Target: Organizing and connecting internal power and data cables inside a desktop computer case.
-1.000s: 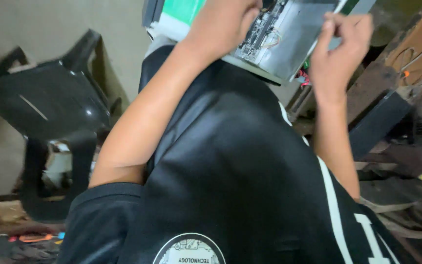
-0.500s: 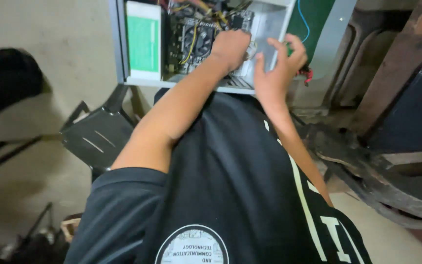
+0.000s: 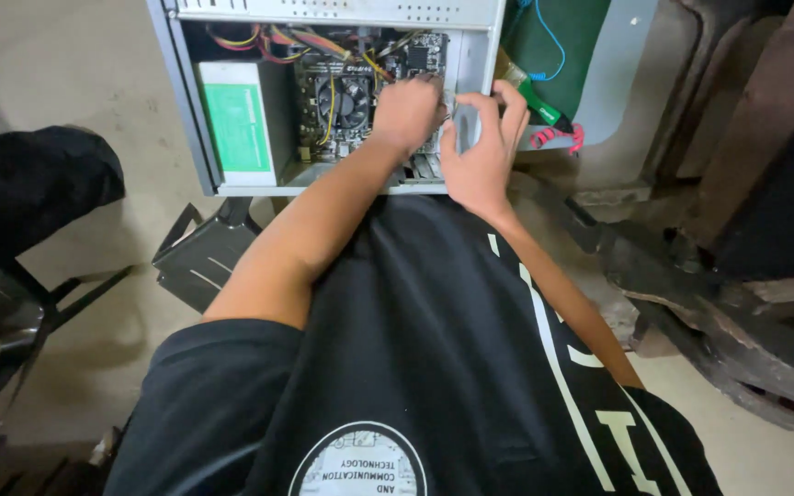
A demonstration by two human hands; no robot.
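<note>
Nearest, a black shirt (image 3: 434, 367) with pale lettering, filling the lower view. Just past its hem, both forearms reaching forward into an open computer case (image 3: 186, 119).

Left hand (image 3: 406, 110) inside the case, down on the circuit board (image 3: 323, 129), fingers curled tight. Cannot tell what, if anything, sits inside that curl, since the knuckles hide it. Right hand (image 3: 480, 152) grasping the case's right-hand wall, thumb on the inner face and fingers hooked over the outer.

Probably best done this way: brace the case firmly with the right hand so it cannot rock, work only with the left fingertips, pull or press straight along the board's face rather than twisting, and steer clear of the yellow and red wires (image 3: 277, 41) and the round fan (image 3: 349, 101) just beside the knuckles.

Case resting at the knees, just beyond the shirt, above the floor (image 3: 66, 55). Long axis running left to right across the view; open side turned up toward the camera. Inside at the left end, a grey box with a green label (image 3: 236, 124).

Farther off: left, a black plastic chair (image 3: 199, 262), tipped over; right, just beside the case, a green-handled tool (image 3: 537, 106) and a pink coiled cord (image 3: 558, 138); beyond, dark wooden pieces (image 3: 746, 138).
</note>
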